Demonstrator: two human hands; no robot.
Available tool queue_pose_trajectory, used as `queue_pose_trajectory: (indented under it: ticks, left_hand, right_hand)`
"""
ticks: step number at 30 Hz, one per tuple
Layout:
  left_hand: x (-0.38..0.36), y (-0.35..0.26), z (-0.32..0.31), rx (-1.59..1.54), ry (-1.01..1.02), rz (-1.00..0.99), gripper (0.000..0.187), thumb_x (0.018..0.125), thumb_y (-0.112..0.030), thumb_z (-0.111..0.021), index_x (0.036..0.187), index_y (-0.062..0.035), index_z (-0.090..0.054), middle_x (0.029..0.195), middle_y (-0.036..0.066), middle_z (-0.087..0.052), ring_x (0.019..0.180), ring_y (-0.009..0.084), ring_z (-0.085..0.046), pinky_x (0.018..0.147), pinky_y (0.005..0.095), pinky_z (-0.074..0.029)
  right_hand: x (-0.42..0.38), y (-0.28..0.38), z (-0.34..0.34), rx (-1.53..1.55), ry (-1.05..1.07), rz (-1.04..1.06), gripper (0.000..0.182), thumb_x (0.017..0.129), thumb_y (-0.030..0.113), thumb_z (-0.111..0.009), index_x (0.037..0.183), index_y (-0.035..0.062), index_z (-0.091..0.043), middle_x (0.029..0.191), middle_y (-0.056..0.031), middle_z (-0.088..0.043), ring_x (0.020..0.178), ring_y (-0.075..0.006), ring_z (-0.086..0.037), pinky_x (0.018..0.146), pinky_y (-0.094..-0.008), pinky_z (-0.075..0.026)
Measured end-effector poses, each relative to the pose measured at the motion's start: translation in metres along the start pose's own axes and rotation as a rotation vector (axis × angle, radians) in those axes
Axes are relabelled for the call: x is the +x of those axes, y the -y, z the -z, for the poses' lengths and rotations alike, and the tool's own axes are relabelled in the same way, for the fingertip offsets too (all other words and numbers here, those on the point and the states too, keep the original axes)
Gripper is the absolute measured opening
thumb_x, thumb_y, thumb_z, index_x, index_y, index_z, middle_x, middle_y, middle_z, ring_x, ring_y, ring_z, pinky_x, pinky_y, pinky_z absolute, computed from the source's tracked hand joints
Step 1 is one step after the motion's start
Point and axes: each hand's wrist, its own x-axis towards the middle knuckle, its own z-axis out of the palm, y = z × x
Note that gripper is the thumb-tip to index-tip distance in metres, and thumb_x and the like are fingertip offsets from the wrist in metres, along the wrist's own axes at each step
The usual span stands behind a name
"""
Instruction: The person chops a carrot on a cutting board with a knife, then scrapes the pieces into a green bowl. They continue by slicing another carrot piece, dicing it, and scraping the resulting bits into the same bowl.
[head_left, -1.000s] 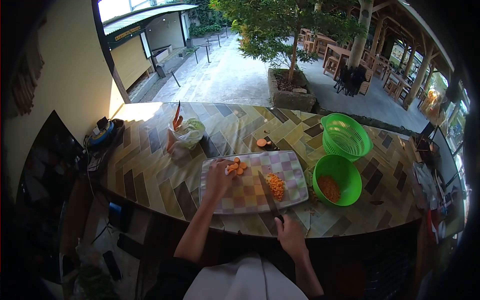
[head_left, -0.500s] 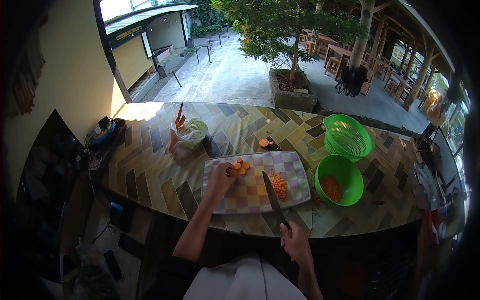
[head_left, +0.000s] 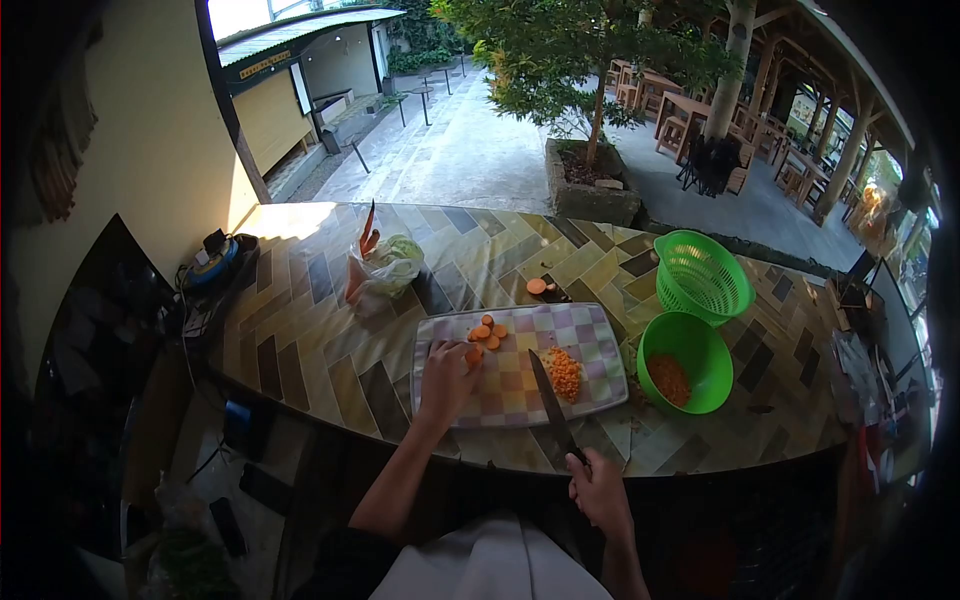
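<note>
My left hand [head_left: 449,384] is over the left part of a checkered cutting board [head_left: 595,335], its fingers closed around a piece of carrot [head_left: 474,356]. Several round carrot slices [head_left: 490,330] lie just beyond those fingertips. My right hand [head_left: 601,492] grips the black handle of a kitchen knife [head_left: 549,399] at the board's front edge. The blade points away from me over the board, its tip close to a heap of finely diced carrot [head_left: 564,376] on the right side.
Right of the board stands a green bowl [head_left: 716,360] with diced carrot inside, and a green colander [head_left: 740,280] behind it. Carrot ends [head_left: 538,286] lie beyond the board. A plastic bag [head_left: 392,270] with vegetables sits at back left on the patterned table [head_left: 330,340].
My left hand has come slightly toward me with the carrot piece, away from the loose slices. The right hand and knife stay nearly still. The view has shifted slightly.
</note>
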Motion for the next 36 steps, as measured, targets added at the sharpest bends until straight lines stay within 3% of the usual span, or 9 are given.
queue_pose_trajectory:
  ticks: [1, 4, 7, 11, 13, 16, 19, 28, 36]
  left_hand:
    - [-0.001, -0.006, 0.001, 0.009, -0.044, -0.035, 0.028, 0.074, -0.006, -0.076, 0.101, -0.0015, -0.073, 0.101, 0.017, -0.07, 0.093, 0.0312, -0.066, 0.085, 0.0383, -0.053]
    - [-0.008, -0.033, 0.006, -0.312, 0.203, 0.196, 0.029, 0.075, -0.007, -0.077, 0.102, 0.0009, -0.072, 0.102, 0.017, -0.07, 0.098, 0.0325, -0.064, 0.09, 0.039, -0.051]
    - [-0.022, -0.051, -0.008, -0.342, 0.293, 0.127, 0.031, 0.074, -0.008, -0.078, 0.103, 0.0018, -0.071, 0.105, 0.017, -0.069, 0.1, 0.0338, -0.062, 0.092, 0.0401, -0.049]
    - [-0.03, -0.042, -0.033, -0.163, 0.216, -0.146, 0.029, 0.075, -0.003, -0.073, 0.103, 0.0012, -0.071, 0.103, 0.017, -0.07, 0.103, 0.034, -0.061, 0.093, 0.0413, -0.048]
    - [-0.032, -0.043, -0.035, -0.206, 0.202, -0.111, 0.027, 0.075, -0.002, -0.071, 0.101, 0.0007, -0.072, 0.102, 0.016, -0.07, 0.103, 0.0341, -0.06, 0.093, 0.0413, -0.048]
    - [-0.033, -0.044, -0.033, -0.255, 0.208, -0.099, 0.022, 0.076, -0.002, -0.07, 0.098, 0.0002, -0.073, 0.101, 0.015, -0.07, 0.102, 0.0343, -0.06, 0.092, 0.0415, -0.048]
    - [-0.032, -0.044, -0.032, -0.263, 0.218, -0.088, 0.018, 0.077, -0.003, -0.07, 0.094, -0.0006, -0.075, 0.1, 0.014, -0.07, 0.1, 0.0343, -0.06, 0.091, 0.0412, -0.048]
    - [-0.029, -0.049, -0.035, -0.261, 0.242, 0.006, 0.012, 0.08, -0.009, -0.073, 0.09, -0.003, -0.077, 0.096, 0.013, -0.07, 0.099, 0.0319, -0.06, 0.088, 0.0396, -0.049]
    - [-0.028, -0.044, -0.038, -0.241, 0.241, -0.03, 0.01, 0.081, -0.01, -0.074, 0.089, -0.0056, -0.078, 0.093, 0.01, -0.071, 0.095, 0.0296, -0.06, 0.085, 0.038, -0.049]
  right_hand:
    - [-0.001, 0.001, 0.001, -0.008, -0.002, -0.005, 0.032, 0.102, 0.03, -0.053, 0.087, 0.0014, -0.055, 0.054, -0.0032, -0.054, 0.042, -0.0083, -0.05, 0.038, -0.0266, -0.035]
    - [-0.004, 0.001, 0.004, 0.001, 0.005, -0.012, 0.032, 0.102, 0.03, -0.054, 0.085, 0.0017, -0.054, 0.054, -0.0033, -0.055, 0.041, -0.0086, -0.049, 0.037, -0.0268, -0.035]
    - [-0.008, 0.014, 0.009, -0.056, 0.015, -0.067, 0.033, 0.101, 0.029, -0.055, 0.092, -0.0034, -0.057, 0.057, -0.0129, -0.058, 0.053, -0.0238, -0.061, 0.055, -0.037, -0.044]
    - [-0.009, 0.018, 0.006, -0.167, -0.054, -0.004, 0.034, 0.101, 0.03, -0.054, 0.095, -0.0033, -0.056, 0.065, -0.02, -0.061, 0.066, -0.0383, -0.064, 0.061, -0.0451, -0.046]
    - [-0.005, 0.013, 0.001, -0.249, -0.082, 0.041, 0.034, 0.101, 0.03, -0.053, 0.096, -0.0035, -0.056, 0.071, -0.0242, -0.062, 0.074, -0.0453, -0.063, 0.065, -0.0502, -0.046]
    - [0.001, 0.003, -0.01, -0.285, -0.153, 0.14, 0.035, 0.1, 0.029, -0.055, 0.1, -0.006, -0.055, 0.077, -0.027, -0.062, 0.077, -0.0459, -0.062, 0.066, -0.0486, -0.046]
    - [0.002, 0.013, -0.014, -0.298, -0.111, 0.058, 0.035, 0.1, 0.029, -0.053, 0.1, -0.0053, -0.055, 0.082, -0.0297, -0.062, 0.086, -0.0497, -0.06, 0.069, -0.0529, -0.045]
    - [0.006, 0.012, -0.026, -0.467, -0.073, 0.14, 0.027, 0.103, 0.024, -0.045, 0.097, -0.0028, -0.047, 0.073, -0.0284, -0.063, 0.072, -0.0471, -0.063, 0.063, -0.0557, -0.048]
    - [0.014, 0.024, -0.028, -0.529, -0.011, 0.074, 0.027, 0.103, 0.024, -0.045, 0.098, -0.0029, -0.046, 0.073, -0.028, -0.063, 0.074, -0.0481, -0.064, 0.065, -0.0555, -0.049]
